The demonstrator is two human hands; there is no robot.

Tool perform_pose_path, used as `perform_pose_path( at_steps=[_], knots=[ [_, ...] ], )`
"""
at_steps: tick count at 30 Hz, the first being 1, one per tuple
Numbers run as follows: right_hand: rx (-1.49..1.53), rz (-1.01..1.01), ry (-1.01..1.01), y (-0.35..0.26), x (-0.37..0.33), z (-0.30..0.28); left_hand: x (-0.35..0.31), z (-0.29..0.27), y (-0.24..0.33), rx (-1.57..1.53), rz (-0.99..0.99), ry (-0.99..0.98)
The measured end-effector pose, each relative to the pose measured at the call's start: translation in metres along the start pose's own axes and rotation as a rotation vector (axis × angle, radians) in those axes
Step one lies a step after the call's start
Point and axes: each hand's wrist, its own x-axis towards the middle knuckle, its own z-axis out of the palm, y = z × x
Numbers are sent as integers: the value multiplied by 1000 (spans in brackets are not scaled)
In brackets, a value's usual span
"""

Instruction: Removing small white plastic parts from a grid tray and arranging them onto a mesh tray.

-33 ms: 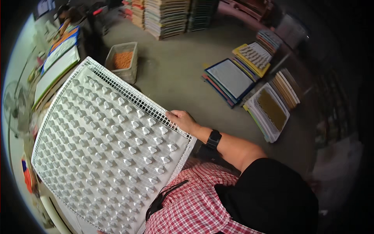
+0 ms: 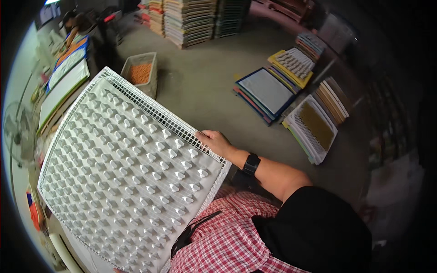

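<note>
A large white mesh-edged tray is held up in front of me, tilted, with a pale sheet on it. Many small white, paw-shaped pieces stand on the sheet in rows. My right hand grips the tray's upper right rim, fingers wrapped over the open mesh, a black band on the wrist. Of my left hand only a sliver of skin shows at the tray's lower edge; its fingers are hidden.
A grey bin with orange pieces stands on the floor beyond the tray. Trays stand in tall stacks at the back and lower stacks at right. At left, a worktable holds trays; a person bends at its far end. A fan is nearby.
The background has shifted slightly left in the view, and the tray and my right hand sit a touch further right. My right hand's grip is unchanged.
</note>
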Motion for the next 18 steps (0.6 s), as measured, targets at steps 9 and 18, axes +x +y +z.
perform_pose_path(
  at_steps=[9, 18],
  knots=[
    [-24, -117, 96, -17, -10, 15, -5, -15, 16, -4, 80, 98],
    [59, -129, 72, -9, -20, 21, -56, -91, 28, -34, 155, 286]
  ],
)
